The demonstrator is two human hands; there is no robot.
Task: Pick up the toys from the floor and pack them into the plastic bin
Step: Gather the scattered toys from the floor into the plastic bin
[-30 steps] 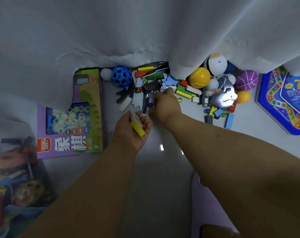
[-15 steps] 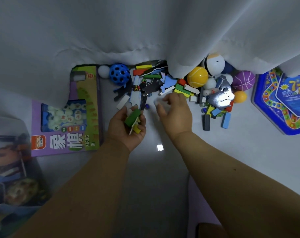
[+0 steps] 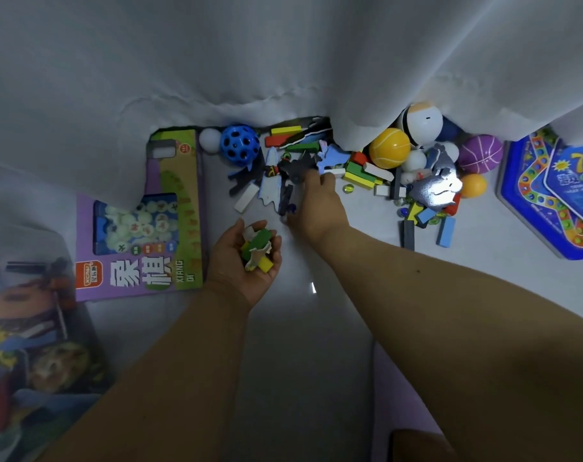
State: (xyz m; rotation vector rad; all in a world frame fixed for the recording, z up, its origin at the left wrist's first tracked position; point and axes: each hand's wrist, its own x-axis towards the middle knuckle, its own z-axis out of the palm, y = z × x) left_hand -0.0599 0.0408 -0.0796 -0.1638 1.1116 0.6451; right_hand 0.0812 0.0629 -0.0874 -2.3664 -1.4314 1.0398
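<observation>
Cupped palm-up, the left hand (image 3: 250,258) is cradling a small heap of toy pieces (image 3: 257,251): a green block, a yellow block and a pale flat cut-out, with the fingers curled loosely round them. The right hand (image 3: 317,201) is reaching, knuckles up, into the scattered pile on the floor (image 3: 303,328), its fingertips lying over the dark puzzle pieces (image 3: 295,168) beside a blue cut-out (image 3: 332,156); whether it is already pinching one cannot be told, since the fingertips are hidden under the hand.

Most toys are lying along the hem of the white curtain (image 3: 216,61): a blue holed ball (image 3: 240,145), a yellow ball (image 3: 389,148), a purple ball (image 3: 480,154), coloured wooden blocks (image 3: 360,173), and glass marbles (image 3: 348,187). A boxed chess set (image 3: 143,228) is lying at the left, a blue board-game box (image 3: 550,195) at the right. No plastic bin is plainly visible; a cloudy translucent surface at the lower left may be part of it.

Judging by looks, the blocks are light and stiff, easy to pinch by their long sides. The flat cut-outs are thin and probably need a fingernail under one edge. The marbles will likely roll and slip, so scooping them suits better, and the balls want a whole-hand grasp. The left hand seems nearly full.
</observation>
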